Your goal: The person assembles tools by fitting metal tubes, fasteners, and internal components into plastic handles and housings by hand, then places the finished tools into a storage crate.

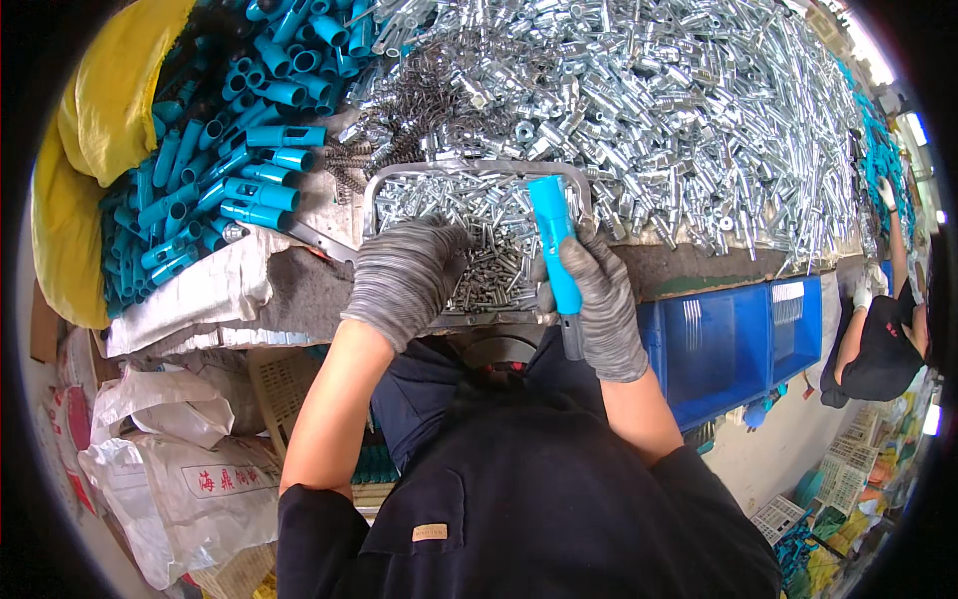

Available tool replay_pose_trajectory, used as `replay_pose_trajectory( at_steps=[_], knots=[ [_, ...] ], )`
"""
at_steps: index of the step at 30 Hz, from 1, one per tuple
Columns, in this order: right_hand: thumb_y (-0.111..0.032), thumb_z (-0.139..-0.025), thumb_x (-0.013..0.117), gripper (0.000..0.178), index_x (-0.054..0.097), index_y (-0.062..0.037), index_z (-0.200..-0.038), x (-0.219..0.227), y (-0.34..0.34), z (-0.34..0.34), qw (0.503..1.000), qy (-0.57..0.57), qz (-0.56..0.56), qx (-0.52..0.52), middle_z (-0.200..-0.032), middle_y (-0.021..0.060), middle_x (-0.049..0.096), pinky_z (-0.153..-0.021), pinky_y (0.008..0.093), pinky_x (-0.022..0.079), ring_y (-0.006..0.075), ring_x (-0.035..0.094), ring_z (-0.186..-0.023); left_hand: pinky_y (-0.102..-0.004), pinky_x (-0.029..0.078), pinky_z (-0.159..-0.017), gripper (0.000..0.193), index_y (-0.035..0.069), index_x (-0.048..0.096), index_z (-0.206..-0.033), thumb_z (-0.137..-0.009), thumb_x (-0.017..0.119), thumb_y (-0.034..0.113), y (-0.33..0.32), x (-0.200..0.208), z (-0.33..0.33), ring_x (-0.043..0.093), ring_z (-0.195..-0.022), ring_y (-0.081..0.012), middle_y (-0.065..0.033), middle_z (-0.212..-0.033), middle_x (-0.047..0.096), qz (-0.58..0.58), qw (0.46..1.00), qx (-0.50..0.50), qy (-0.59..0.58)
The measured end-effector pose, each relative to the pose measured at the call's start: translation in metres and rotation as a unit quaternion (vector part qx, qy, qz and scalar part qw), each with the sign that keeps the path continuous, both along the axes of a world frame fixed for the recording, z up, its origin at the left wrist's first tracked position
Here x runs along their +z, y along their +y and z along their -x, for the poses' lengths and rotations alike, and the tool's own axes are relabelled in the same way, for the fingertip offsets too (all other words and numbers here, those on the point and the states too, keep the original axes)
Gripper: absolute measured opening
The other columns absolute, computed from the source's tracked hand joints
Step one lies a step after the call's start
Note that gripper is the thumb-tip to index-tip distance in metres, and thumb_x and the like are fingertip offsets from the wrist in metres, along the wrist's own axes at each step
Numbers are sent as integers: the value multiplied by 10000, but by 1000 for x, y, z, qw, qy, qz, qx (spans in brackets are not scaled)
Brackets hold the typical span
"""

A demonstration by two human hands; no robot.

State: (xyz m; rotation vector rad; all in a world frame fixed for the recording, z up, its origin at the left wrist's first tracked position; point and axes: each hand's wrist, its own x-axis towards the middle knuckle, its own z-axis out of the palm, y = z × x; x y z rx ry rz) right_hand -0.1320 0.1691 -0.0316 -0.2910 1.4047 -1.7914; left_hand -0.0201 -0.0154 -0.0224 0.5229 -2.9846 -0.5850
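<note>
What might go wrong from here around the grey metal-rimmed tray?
The turquoise cylindrical tube in the grey-gloved right hand might slip and drop.

The grey-gloved left hand is at the grey metal-rimmed tray, crowded with small silvery metal pieces; it might knock some over the rim.

The heaped silvery metal rods and fittings lie close behind the tray, so stray ones could slide in and mix.

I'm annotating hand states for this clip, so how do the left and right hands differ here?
The right hand grips a turquoise tube; the left hand shows no tube, and its fingertips are too hidden to tell what it holds.

The left hand is over the left part of the metal tray; the right hand is at its right side.

Both wear grey gloves.
</note>
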Motion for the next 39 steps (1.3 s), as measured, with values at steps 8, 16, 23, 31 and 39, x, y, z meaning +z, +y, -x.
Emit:
replay_pose_trajectory(
  at_steps=[8, 16, 23, 31, 39],
  knots=[
    [-461, -930, 532, 614, 464, 13, -1314, 8, -1, 4, 984, -154, 61, 64, -841, 68, 624, -448, 233, 457, 105, 578, -563, -450, 505, -698, 165, 116, 649, -957, -844, 599, 225, 8, -13, 2, 632, -835, -323, -111, -907, 632, 48, 998, 42, -18],
    [-454, -934, 534, 578, 474, -28, -1320, 15, -2, 4, 972, -214, 60, 70, -797, 44, 620, -436, 220, 444, 96, 571, -566, -430, 506, -715, 146, 103, 664, -894, -783, 647, 196, 4, -6, 1, 618, -857, -321, -90, -917, 639, 32, 997, -49, 53],
    [-467, -944, 510, 584, 461, -34, -1332, 7, -1, 5, 974, -203, 60, 77, -795, 37, 615, -447, 212, 448, 86, 569, -579, -444, 498, -706, 136, 105, 655, -894, -838, 620, 224, -1, -20, 1, 619, -843, -311, -98, -898, 620, 85, 995, -31, 47],
    [-485, -938, 505, 499, 565, -37, -1148, 13, -4, 3, 964, -257, 56, 46, -753, 92, 650, -355, 236, 438, 132, 599, -482, -255, 479, -710, 104, 30, 626, -844, -791, 713, 8, 20, 12, 9, 588, -764, -101, -26, -785, 629, -527, 823, 62, 204],
    [-516, -928, 505, 549, 556, -9, -1132, 22, 5, 3, 959, -229, 124, 110, -771, 121, 665, -432, 271, 519, 187, 635, -526, -256, 522, -620, 88, 11, 652, -807, -798, 737, 34, 47, 17, 14, 632, -673, -135, -66, -742, 665, -725, 649, 86, 212]
  ],
)
